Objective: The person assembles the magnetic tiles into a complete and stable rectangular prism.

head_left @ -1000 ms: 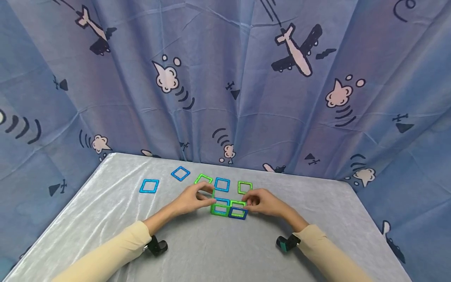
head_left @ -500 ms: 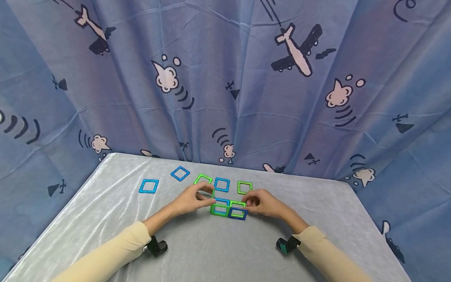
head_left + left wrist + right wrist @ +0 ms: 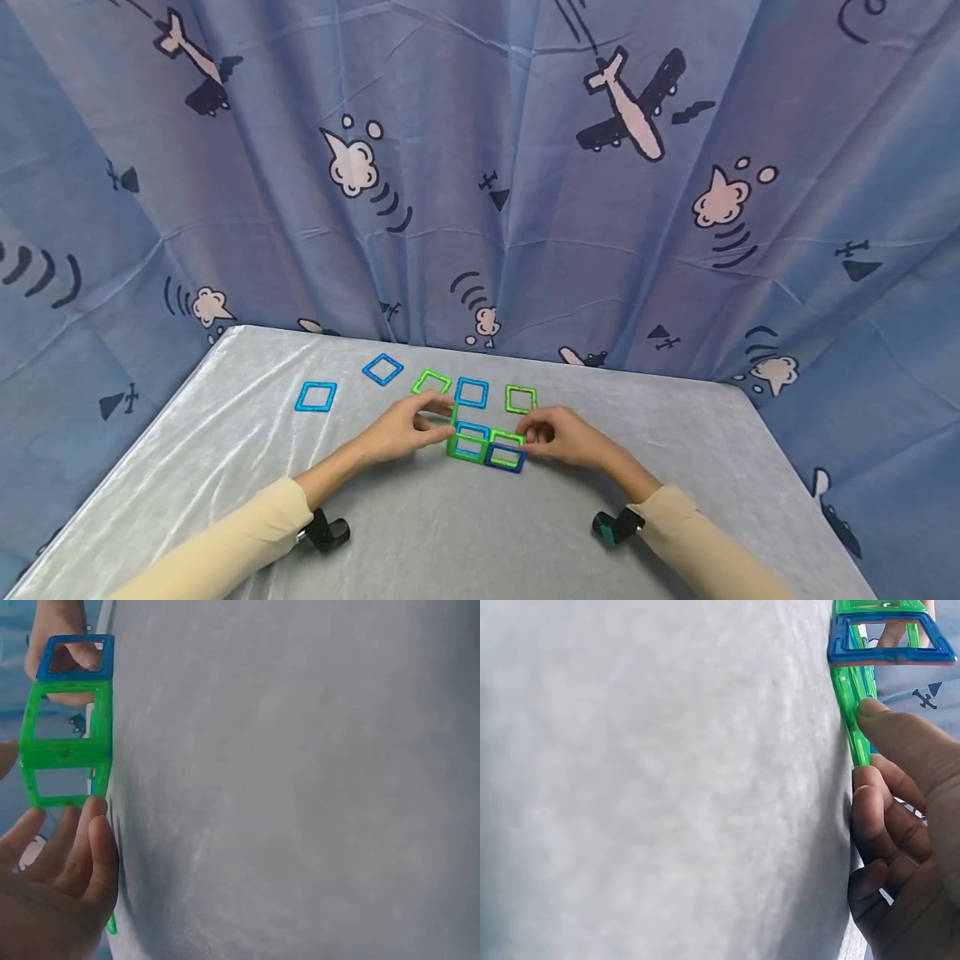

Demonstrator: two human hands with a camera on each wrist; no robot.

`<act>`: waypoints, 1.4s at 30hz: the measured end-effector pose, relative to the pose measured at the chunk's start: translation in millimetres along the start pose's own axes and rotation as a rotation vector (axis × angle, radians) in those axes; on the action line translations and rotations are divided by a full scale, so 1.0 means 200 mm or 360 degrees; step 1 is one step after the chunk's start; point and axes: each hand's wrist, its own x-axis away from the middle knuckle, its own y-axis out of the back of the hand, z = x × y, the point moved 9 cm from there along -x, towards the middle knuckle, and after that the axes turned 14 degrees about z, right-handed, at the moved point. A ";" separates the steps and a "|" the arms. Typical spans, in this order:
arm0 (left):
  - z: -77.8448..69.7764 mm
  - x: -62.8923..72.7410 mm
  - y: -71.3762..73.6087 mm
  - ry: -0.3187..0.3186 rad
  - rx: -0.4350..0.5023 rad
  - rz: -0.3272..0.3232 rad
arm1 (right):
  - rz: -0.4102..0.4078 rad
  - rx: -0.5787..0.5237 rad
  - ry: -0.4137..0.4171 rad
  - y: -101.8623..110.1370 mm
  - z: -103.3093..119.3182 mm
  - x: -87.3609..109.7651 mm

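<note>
Several square magnetic tiles join into a small structure at mid-table. In the head view, a green tile stands upright at its front left. Beside it a dark blue tile slants out at the front right; a light blue tile and a light green tile show behind. My left hand is at the left side, thumb at the front corner and fingertips at the edge of the green side tile. With thumb and fingers, my right hand pinches the green tile behind the dark blue one.
Loose tiles lie toward the back of the grey cloth-covered table: a blue one at the left, another blue one, a green one, a blue one and a green one. A patterned curtain hangs behind.
The dark blue tile's lower edge has swung slightly toward me. My left hand has shifted a little to the left, and my right hand slightly down and to the right.
</note>
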 end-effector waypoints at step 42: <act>0.02 -0.04 -0.03 0.0029 0.0295 -0.0011 | 0.0141 -0.0216 0.0027 -0.19 0.14 0.14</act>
